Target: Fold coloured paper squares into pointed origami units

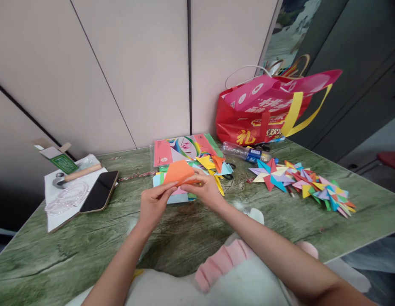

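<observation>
A folded orange paper (178,171) is held up over the green marbled table (89,238). My left hand (153,204) pinches its lower left edge. My right hand (205,189) grips its right side with the fingers closed on it. Just behind my hands lies a stack of coloured paper sheets (181,149), with several small folded pieces (216,165) in yellow, orange and blue next to it.
Finished paper stars (304,185) lie in a row at the right. A plastic bottle (245,152) and a red gift bag (267,108) stand behind them. At the left are a phone (100,191), a bead string (65,197) and a small green box (62,160) on white paper.
</observation>
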`<state>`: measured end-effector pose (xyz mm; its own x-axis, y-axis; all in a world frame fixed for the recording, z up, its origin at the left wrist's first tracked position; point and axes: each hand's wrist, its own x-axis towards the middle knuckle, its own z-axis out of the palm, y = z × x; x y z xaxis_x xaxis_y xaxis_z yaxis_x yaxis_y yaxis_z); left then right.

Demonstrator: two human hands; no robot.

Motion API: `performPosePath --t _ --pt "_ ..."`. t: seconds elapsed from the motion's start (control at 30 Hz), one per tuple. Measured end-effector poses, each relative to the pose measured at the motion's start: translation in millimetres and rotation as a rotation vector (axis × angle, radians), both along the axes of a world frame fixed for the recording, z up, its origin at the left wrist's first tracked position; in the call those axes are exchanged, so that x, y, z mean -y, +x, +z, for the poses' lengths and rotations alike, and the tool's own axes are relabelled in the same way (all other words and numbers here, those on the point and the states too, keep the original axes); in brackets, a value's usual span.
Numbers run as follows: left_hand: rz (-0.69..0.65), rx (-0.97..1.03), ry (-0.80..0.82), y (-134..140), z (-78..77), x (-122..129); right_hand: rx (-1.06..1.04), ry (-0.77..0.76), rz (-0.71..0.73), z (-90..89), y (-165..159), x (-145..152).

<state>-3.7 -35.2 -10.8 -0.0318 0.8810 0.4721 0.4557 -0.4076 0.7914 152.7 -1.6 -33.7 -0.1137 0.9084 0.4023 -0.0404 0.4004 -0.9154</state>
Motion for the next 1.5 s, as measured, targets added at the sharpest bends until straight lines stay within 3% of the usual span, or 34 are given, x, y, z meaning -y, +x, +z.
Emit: performPosePath --t 0.13,0.23,0.5,0.67,1.07,1.5 --pt "-0.002 -0.004 -0.003 -0.5 -2.0 -0.4 -0.179 -0.266 0.152 -0.8 -3.1 1.8" --pt "0.013 0.009 -0.04 -0.1 -2.3 -0.6 -0.211 -0.34 0.16 1.0 -3.4 3.5" --pt "-0.089 0.405 -0.279 -1.0 2.4 -3.1 -0.114 -0.274 0.084 1.8 3.4 -0.8" --pt "-0.11 0.522 -0.325 -1.7 2.2 -4.1 -0.08 -0.252 0.076 1.4 4.0 -2.7" --pt "-0.056 0.476 -0.286 -3.6 -2.1 -5.1 -0.202 -0.268 0.148 2.7 1.4 -0.4" --pt "-0.063 0.523 -0.265 3.6 -2.4 -2.2 -0.193 -0.214 -0.013 2.0 -0.7 -0.1"
